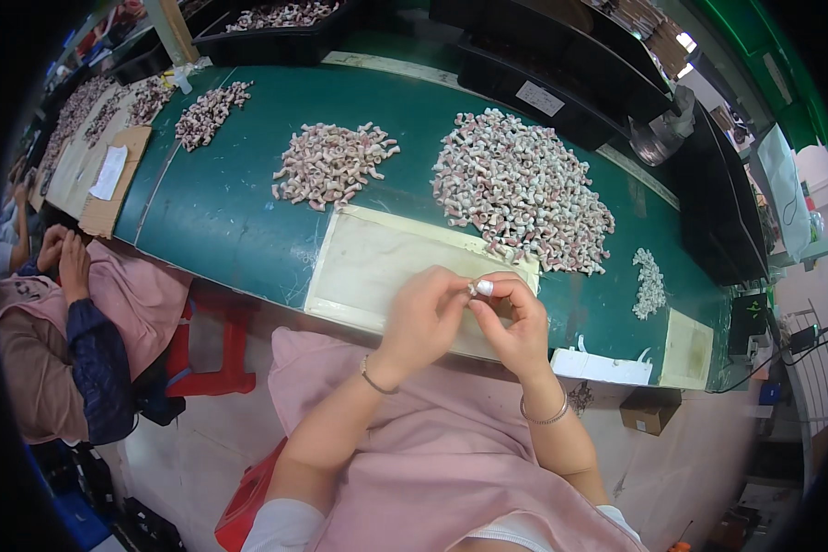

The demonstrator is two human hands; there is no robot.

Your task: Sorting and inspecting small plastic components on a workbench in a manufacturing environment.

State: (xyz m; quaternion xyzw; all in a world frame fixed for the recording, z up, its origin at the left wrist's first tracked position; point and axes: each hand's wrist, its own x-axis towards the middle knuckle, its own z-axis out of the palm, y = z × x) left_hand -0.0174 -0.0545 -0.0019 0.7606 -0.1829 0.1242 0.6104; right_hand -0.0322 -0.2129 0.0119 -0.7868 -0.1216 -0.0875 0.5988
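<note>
Over the cream-coloured work pad (368,267) at the bench's front edge, my two hands meet. Thumb and forefinger of my left hand (425,317) are closed on a small pale curved piece (472,287). My right hand (515,322) pinches the same piece from the other side; a white wrap (485,288) covers one of its fingertips. Just beyond lies a large heap of small white and pinkish curved pieces (524,189). A smaller, more beige heap of curved pieces (331,164) is farther left. Fingers partly hide the held piece, so its exact kind is unclear.
A small whitish pile (649,283) lies at the right, another pile (210,114) at the far left. Black bins (524,87) line the back of the green bench (230,198). At left sits a co-worker (74,340) beside a red stool (213,354). A cardboard box (651,410) stands below the bench.
</note>
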